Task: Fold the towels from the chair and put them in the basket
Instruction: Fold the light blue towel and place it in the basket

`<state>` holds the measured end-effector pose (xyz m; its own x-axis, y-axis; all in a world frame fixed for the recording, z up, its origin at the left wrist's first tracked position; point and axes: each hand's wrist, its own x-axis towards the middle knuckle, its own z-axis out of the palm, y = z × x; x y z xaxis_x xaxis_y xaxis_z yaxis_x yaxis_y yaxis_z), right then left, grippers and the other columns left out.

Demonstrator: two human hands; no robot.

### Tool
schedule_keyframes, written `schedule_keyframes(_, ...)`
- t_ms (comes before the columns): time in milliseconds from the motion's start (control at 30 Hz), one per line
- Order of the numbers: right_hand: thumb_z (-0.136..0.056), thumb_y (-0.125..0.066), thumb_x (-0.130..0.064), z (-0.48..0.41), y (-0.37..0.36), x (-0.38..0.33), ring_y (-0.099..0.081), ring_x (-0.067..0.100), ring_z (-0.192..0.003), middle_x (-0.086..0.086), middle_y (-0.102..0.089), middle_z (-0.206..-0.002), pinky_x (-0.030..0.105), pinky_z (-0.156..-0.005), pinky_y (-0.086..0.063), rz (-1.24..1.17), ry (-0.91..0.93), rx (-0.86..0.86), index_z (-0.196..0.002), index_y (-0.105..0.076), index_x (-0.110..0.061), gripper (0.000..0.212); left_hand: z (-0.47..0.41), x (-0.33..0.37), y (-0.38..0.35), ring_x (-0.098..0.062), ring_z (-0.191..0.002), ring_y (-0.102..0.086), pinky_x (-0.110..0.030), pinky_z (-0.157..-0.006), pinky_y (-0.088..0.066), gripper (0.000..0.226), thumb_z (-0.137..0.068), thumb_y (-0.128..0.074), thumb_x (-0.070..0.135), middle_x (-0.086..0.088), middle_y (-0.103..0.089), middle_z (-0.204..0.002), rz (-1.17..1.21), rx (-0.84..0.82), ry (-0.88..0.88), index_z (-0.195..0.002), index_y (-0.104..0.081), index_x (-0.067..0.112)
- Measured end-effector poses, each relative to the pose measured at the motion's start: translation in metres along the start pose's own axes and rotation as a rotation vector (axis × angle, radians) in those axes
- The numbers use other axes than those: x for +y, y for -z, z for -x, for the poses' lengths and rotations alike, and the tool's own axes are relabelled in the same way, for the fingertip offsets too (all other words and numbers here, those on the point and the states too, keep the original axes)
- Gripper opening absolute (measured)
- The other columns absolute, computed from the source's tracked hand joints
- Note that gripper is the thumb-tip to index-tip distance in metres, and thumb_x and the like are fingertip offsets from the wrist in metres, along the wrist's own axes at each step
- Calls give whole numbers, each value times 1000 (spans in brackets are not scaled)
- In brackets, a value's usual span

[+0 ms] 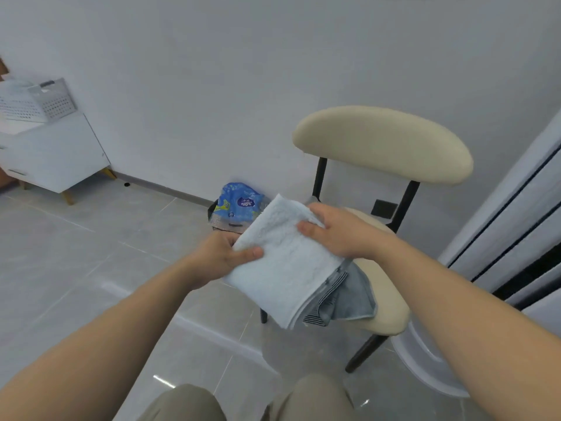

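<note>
Left hand (223,258) pinches the folded pale-blue towel (285,268) at its left edge, thumb on top. Right hand (340,233) grips the far right edge, fingers curled over. Towel is held above the cream chair (388,302) seat, where a grey-blue striped-edge towel (352,294) lies. Beyond: blue packet (239,203) on floor; perforated white basket (45,103) on cabinet (57,153), far left.

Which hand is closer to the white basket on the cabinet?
Left. The left hand grips the towel edge on the side of the basket; the right hand holds the other edge, farther right, over the chair.
</note>
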<state>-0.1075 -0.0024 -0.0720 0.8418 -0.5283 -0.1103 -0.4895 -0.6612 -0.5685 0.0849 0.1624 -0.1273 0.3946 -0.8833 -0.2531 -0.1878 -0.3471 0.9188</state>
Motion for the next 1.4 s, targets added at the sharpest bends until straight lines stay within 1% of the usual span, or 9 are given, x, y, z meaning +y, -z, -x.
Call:
schedule_keyframes(100, -98, -51, -50, -47, -22, -3, -63, 11, -95, -5, -67, -107, 29, -79, -48, -99, -21, -21, -113, -59, -23, 32, -25, -29, 20, -12, -70, -70, -23, -60, -54, 25, -86, -71, 36, 2, -76, -77, 168, 21, 97, -85, -72, 11)
schedule_keyframes(333, -100, -56, -36, -154, -45, -69, -70, 22, -97, 5, -73, -107, 40, -85, -56, -551, -151, 79, -115, -64, -19, 24, -59, -56, 71, -29, -112, -67, -45, -107, -46, 66, -86, -65, 56, -13, -70, -119, 1213, 177, 454, -123, -63, 2)
schedule_keyframes(467, -100, -52, -42, -174, -9, -146, -67, 17, -89, -4, -70, -98, 34, -78, -52, -447, -171, 32, -107, -63, -24, 23, -34, 14, 104, -38, -114, -65, -51, -95, -50, 68, -91, -55, 64, -18, -67, -126, 1341, 114, 542, -129, -62, 8)
schedule_keyframes(600, -99, -47, -45, -179, 60, -239, -59, 18, -82, -6, -63, -87, 30, -64, -40, -251, -198, -35, -95, -60, -22, 26, 7, 111, 160, -41, -111, -66, -52, -101, -49, 75, -75, -73, 63, -21, -69, -119, 1245, 220, 643, -128, -63, 10)
schedule_keyframes(800, -101, -42, -43, -182, 146, -367, -58, 26, -103, 6, -62, -118, 34, -83, -43, -43, -210, -110, -121, -56, -14, 38, 68, 196, 250, -33, -94, -74, -47, -91, -57, 107, -31, -81, 76, -11, -76, -105, 988, 325, 719, -118, -68, 15)
schedule_keyframes(1000, -103, -41, -39, -209, 150, -467, -53, 25, -100, 11, -58, -126, 30, -80, -38, -45, -170, -91, -129, -51, -9, 41, 97, 238, 352, -28, -84, -73, -37, -75, -59, 67, -85, -53, 70, -13, -76, -103, 949, 266, 641, -115, -69, 12)
schedule_keyframes(1167, -99, -49, -26, -261, 117, -524, -63, 27, -96, 13, -65, -114, 29, -67, -46, -286, -350, -52, -118, -58, -3, 32, 99, 216, 473, -31, -95, -72, -40, -81, -57, 59, -88, -61, 58, -14, -75, -105, 835, 232, 572, -118, -69, 7)
schedule_keyframes(1300, -95, -59, -13, -297, 74, -577, -71, 31, -86, 19, -73, -98, 38, -77, -58, -683, -525, -117, -104, -63, -1, 16, 108, 195, 582, -32, -92, -72, -41, -79, -58, 53, -88, -67, 52, -14, -76, -98, 724, 265, 588, -110, -68, 4)
schedule_keyframes(1400, -94, -57, -10, -326, 49, -615, -65, 24, -64, 10, -66, -78, 26, -51, -52, -792, -559, -153, -103, -63, -5, 12, 109, 183, 651, -32, -94, -71, -43, -86, -56, 43, -94, -64, 42, -15, -76, -101, 713, 290, 584, -112, -67, 3)
